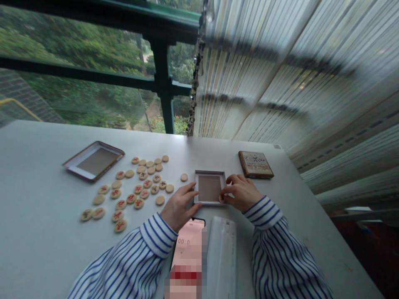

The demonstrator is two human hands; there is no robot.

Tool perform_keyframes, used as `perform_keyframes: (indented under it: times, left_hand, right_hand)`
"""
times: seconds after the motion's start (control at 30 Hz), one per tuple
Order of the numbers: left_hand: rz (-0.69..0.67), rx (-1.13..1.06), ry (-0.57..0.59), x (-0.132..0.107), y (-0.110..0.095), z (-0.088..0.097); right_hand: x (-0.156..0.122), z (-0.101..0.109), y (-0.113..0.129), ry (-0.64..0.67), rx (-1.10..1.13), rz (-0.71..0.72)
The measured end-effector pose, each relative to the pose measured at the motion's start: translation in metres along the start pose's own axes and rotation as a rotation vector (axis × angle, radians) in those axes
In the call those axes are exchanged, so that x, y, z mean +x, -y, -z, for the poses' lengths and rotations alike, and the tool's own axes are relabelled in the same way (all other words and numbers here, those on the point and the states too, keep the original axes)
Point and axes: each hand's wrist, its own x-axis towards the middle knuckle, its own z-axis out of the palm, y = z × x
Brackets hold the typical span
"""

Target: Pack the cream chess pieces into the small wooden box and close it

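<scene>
A small open box [210,203] with white walls and a brown inside lies in front of me. My left hand [181,204] grips its left side, fingers at the left rim and thumb at the near corner. In my right hand [241,192] a round wooden xiangqi piece [221,198] is pinched, partly hidden by the fingers, just inside the box's near right corner. One piece [184,177] lies face down left of the box. Farther left, many xiangqi pieces [138,189] are scattered, some showing red or black characters, others blank side up.
A larger box lid or tray [81,175] lies at the left back. A printed square box [256,164] sits at the right back. Nearer me are a phone [188,245] with its screen lit and a long translucent case [222,257]. The white table [46,249] ends at a window and blinds.
</scene>
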Motion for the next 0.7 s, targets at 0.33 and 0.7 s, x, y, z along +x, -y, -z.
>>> perform_keyframes:
  times: [0.33,0.7]
  left_hand:
    - [0.005,-0.002,-0.002,0.0019,-0.0015,0.0008]
    - [-0.002,0.004,-0.003,0.0019,-0.0019,0.0008]
  right_hand:
    - [-0.0018,0.0031,0.0036,0.015,-0.027,-0.004]
    - [-0.0022,0.0004,0.0036,-0.004,-0.022,0.011]
